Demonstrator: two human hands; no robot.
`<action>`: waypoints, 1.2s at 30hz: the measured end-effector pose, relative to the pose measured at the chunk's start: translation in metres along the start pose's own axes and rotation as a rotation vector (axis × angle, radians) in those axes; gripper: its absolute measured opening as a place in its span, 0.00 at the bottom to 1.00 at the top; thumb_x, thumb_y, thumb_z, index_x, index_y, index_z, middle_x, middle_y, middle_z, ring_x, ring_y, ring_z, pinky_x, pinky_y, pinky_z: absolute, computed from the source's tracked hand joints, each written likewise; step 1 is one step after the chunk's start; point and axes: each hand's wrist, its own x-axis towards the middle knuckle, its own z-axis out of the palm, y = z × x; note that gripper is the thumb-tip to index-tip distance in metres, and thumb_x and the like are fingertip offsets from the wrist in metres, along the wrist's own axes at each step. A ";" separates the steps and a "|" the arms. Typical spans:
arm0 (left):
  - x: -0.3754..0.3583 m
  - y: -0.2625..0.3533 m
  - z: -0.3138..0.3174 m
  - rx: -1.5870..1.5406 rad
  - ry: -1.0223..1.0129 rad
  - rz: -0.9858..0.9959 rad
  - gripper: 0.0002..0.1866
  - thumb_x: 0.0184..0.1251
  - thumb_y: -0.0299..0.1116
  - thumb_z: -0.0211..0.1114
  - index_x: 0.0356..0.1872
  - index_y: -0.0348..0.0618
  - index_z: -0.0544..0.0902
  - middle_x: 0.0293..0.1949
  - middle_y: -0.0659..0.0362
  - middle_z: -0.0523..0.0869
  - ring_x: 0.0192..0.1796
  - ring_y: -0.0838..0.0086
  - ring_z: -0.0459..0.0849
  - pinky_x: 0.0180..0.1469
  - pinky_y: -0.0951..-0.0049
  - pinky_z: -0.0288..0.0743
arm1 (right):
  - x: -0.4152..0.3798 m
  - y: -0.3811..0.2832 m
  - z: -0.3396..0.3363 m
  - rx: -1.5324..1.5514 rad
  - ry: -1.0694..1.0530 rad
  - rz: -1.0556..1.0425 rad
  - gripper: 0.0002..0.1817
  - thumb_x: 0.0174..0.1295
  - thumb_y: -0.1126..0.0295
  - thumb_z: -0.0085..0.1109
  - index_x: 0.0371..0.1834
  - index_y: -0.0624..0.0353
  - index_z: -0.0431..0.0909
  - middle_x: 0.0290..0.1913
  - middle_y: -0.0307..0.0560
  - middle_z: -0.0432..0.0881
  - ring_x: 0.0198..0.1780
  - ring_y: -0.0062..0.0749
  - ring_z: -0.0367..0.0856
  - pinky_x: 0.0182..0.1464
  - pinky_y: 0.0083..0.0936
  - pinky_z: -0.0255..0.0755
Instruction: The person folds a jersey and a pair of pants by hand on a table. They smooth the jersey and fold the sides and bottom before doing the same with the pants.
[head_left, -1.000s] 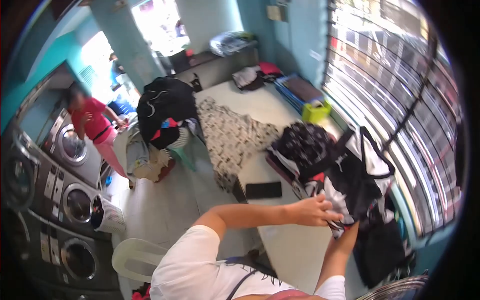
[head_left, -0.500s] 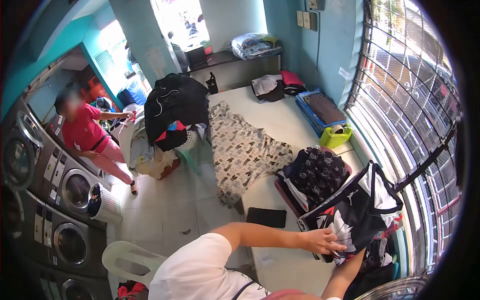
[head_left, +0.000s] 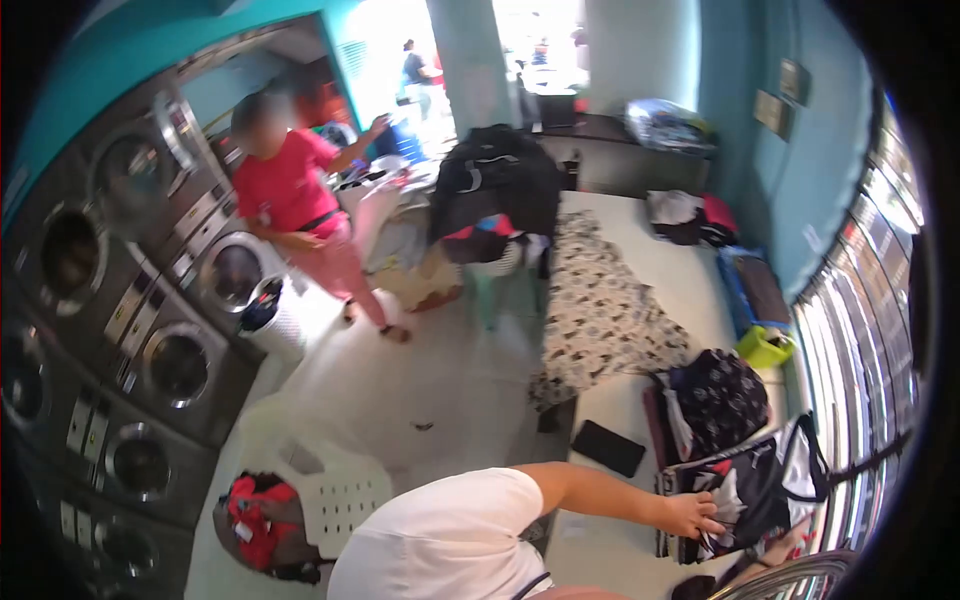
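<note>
A black jersey with white and red print lies bunched at the lower right of the head view, its white-lined straps towards the window. My left hand is on its near left part, fingers bent and closed on the cloth. My right forearm shows only as a blurred strip below the jersey; the fingers of my right hand are hidden. Just beyond the jersey is a stack of folded clothes with a dark patterned garment on top. A flat black item lies on the table to the left of my left hand.
A patterned cloth hangs over the table's left edge. A green container stands by the window. At the left a person in pink stands near washing machines. A pale chair is behind my arm.
The view has swung left, so the table and clothes appear farther right. The jersey lies lower and more bunched. My right forearm has mostly dropped from sight. The other person's raised hand is higher.
</note>
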 end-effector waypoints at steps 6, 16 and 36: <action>-0.009 0.055 -0.113 -0.757 -0.656 -0.345 0.14 0.49 0.32 0.57 0.40 0.45 0.78 0.54 0.54 0.70 0.49 0.65 0.72 0.46 0.61 0.67 | -0.147 0.001 0.076 -0.326 -0.104 -0.324 0.38 0.51 0.50 0.59 0.58 0.67 0.61 0.54 0.49 0.69 0.50 0.35 0.71 0.52 0.26 0.66; 0.011 0.217 -0.445 -1.322 0.635 -0.054 0.11 0.62 0.33 0.54 0.37 0.34 0.77 0.38 0.51 0.76 0.39 0.65 0.77 0.41 0.70 0.70 | -0.271 0.141 0.042 0.130 0.030 -0.141 0.23 0.54 0.55 0.58 0.50 0.49 0.65 0.42 0.38 0.70 0.35 0.28 0.70 0.30 0.21 0.65; -0.051 0.282 -0.557 -1.258 0.738 0.369 0.15 0.56 0.41 0.60 0.31 0.37 0.73 0.34 0.56 0.72 0.35 0.70 0.73 0.36 0.75 0.68 | -0.392 0.241 0.043 -0.153 -0.174 0.149 0.18 0.56 0.52 0.53 0.45 0.47 0.67 0.38 0.34 0.70 0.35 0.28 0.69 0.32 0.25 0.64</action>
